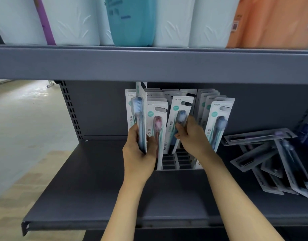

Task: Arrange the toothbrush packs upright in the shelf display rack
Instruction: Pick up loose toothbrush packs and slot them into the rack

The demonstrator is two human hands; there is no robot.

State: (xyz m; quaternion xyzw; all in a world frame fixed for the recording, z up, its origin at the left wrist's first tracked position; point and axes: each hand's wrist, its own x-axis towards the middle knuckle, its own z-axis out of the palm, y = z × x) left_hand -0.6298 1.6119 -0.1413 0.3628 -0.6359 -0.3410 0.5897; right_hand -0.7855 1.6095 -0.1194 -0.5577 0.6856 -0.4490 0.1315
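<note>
Here my left hand (138, 150) grips a blue toothbrush pack (141, 119) edge-on, ready for a slot, while my right hand (189, 134) pinches a tilted pack (180, 122) in the display rack (177, 162) to straighten it. Loose packs (271, 157) lie flat on the shelf (97, 188), waiting.

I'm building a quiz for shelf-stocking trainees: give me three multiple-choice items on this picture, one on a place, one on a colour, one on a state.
1. Where do the loose toothbrush packs lie?
A. right of the rack
B. on the top shelf
C. on the floor

2. Colour of the bristles in the front left-column pack?
A. green
B. pink
C. yellow

3. What is the left hand doing?
A. hanging idle
B. pressing flat on the shelf
C. gripping a pack

Key: 1 A, they lie flat on the shelf beside the rack; 2 B, pink head shows; 3 C, fingers curl round a blue-bristled pack.
</note>
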